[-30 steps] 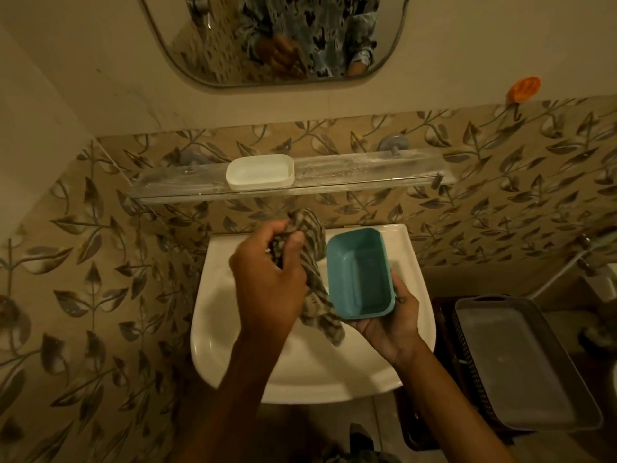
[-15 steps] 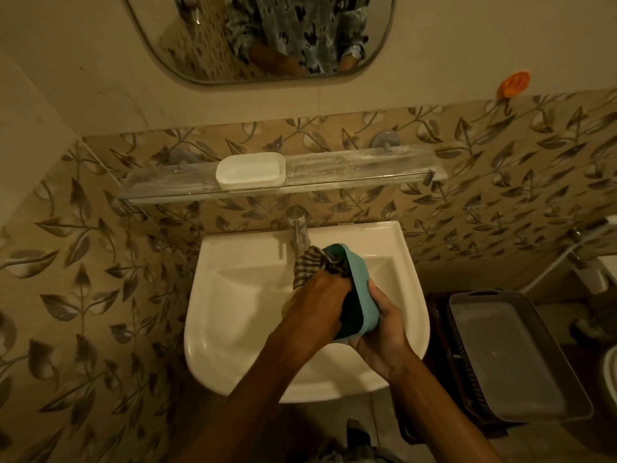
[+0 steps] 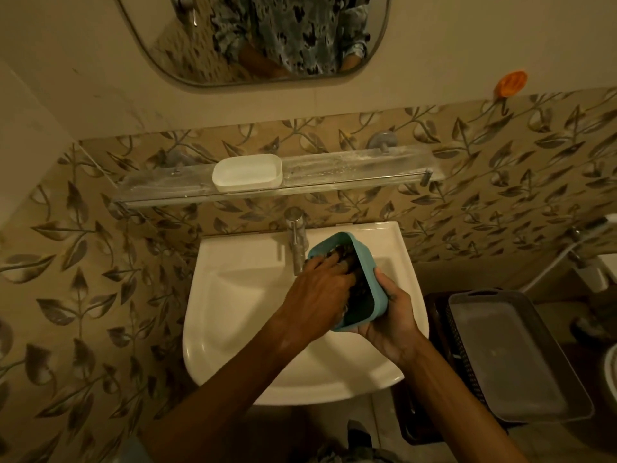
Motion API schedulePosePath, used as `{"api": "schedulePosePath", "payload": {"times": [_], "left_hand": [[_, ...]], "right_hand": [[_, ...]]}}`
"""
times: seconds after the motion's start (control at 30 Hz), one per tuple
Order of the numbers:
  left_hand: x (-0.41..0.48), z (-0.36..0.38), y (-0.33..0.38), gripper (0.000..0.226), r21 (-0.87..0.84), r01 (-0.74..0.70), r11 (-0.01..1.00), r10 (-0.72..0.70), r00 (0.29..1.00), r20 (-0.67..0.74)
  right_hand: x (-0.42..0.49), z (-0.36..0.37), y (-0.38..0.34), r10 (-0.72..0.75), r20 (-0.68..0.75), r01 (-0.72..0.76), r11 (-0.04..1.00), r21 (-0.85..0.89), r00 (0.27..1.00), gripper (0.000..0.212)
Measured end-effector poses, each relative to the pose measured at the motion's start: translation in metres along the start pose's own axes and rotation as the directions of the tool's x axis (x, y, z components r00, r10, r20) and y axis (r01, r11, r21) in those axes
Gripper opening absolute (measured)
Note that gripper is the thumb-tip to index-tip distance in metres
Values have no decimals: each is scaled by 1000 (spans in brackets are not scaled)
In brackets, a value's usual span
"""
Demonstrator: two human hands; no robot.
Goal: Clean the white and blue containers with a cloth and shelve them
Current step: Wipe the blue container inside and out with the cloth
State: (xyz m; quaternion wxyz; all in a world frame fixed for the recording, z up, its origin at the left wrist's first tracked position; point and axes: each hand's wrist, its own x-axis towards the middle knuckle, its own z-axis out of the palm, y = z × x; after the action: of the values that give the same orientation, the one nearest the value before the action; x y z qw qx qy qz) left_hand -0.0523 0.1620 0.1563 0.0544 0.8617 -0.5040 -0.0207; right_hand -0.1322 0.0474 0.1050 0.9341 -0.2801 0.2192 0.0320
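**Washroom surroundings, dim warm light**

Upper wall (image 3: 83, 61): plain cream. Below it, tan tiles (image 3: 83, 262) with a grey-brown leaf-and-vine print, across the frame and down the left side. Mirror (image 3: 253, 38), rounded corners, top centre. Glass shelf (image 3: 360, 175) beneath it, cloudy with white residue. White basin (image 3: 233, 295) at centre, chrome tap (image 3: 296, 235) at its back edge. Orange hook (image 3: 510, 83) upper right. Dark lattice basket (image 3: 444, 329) lower right, grey tray (image 3: 510, 359) on top. Light yellowish throughout.
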Motion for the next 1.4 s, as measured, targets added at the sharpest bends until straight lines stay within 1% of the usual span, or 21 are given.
{"api": "schedulePosePath", "payload": {"times": [0.07, 0.13, 0.2, 0.3, 0.4, 0.47, 0.5, 0.57, 0.63, 0.67, 0.73, 0.83, 0.87, 0.93, 1.03, 1.1, 1.13, 1.2, 1.3, 1.37, 1.4], "left_hand": [[-1, 4, 6, 43, -53, 100, 994, -100, 995, 6], [-2, 8, 13, 47, -27, 206, 978, -206, 978, 34], [-2, 9, 18, 43, -6, 275, 961, -275, 960, 46], [-9, 3, 20, 31, -95, 267, 959, -251, 955, 157], [-21, -6, 15, 22, -256, 210, 944, -130, 946, 297], [-25, -12, 8, 14, -394, 152, 907, -43, 961, 273], [-26, -14, 7, 18, -468, 143, 872, -35, 972, 232], [-27, -13, 7, 28, -583, 141, 801, -75, 988, 136], [-25, -8, 7, 31, -630, 123, 767, -119, 992, 48], [-22, -5, 6, 28, -630, 106, 770, -130, 992, 9], [-12, 1, 3, 21, -557, 99, 825, -151, 987, -47], [5, 6, -6, 22, -429, 142, 892, -194, 978, -80], [8, 8, -10, 24, -393, 173, 903, -220, 973, -76], [11, 10, -15, 26, -337, 223, 915, -279, 952, -128], [11, 10, -10, 26, -260, 255, 931, -307, 935, -181], [11, 10, -5, 33, -213, 292, 932, -324, 936, -139], [9, 10, -3, 34, -227, 308, 924, -336, 937, -95], [3, 5, -3, 26, -341, 313, 886, -314, 948, 53], [-9, -7, -6, 22, -447, 323, 834, -197, 932, 305], [-13, -16, -15, 25, -514, 342, 787, -123, 903, 412], [-14, -19, -21, 27, -561, 337, 756, -80, 898, 432]], "right_hand": [[1, 1, 3, 1, -24, -1, 1000, 10, 1000, 48], [3, 3, 6, -11, -40, 11, 1000, 1, 999, 48], [4, 3, 7, -31, -50, 30, 999, -33, 998, 47], [7, 2, 5, -53, -59, 50, 998, -49, 997, 47], [8, 1, 10, -29, -49, 27, 998, -54, 998, 44], [8, 1, 13, -7, -40, 6, 1000, -23, 999, 48], [10, 1, 13, -2, -32, 2, 1000, -6, 999, 50], [13, 4, 9, 16, -21, -16, 1000, 1, 1000, 54], [16, 7, 6, 46, -17, -47, 999, -8, 999, 58], [18, 9, 5, 55, -14, -55, 998, -9, 998, 60], [22, 11, 7, 61, 2, -61, 998, -10, 998, 61], [25, 12, 12, 50, 6, -50, 999, 2, 999, 55], [25, 11, 14, 48, 10, -48, 999, 4, 999, 54], [26, 9, 18, 52, 27, -53, 999, 6, 998, 53], [31, 8, 18, 54, 34, -54, 999, 6, 998, 51], [36, 9, 16, 49, 10, -49, 999, -4, 999, 50], [37, 9, 15, 45, -1, -45, 999, -1, 999, 49], [41, 7, 14, 28, -15, -28, 999, 19, 999, 49], [44, 4, 14, 29, -28, -30, 999, -21, 999, 47], [45, 3, 17, 55, -22, -56, 998, -39, 998, 48], [45, 2, 18, 65, -19, -66, 997, -47, 998, 50]]}}
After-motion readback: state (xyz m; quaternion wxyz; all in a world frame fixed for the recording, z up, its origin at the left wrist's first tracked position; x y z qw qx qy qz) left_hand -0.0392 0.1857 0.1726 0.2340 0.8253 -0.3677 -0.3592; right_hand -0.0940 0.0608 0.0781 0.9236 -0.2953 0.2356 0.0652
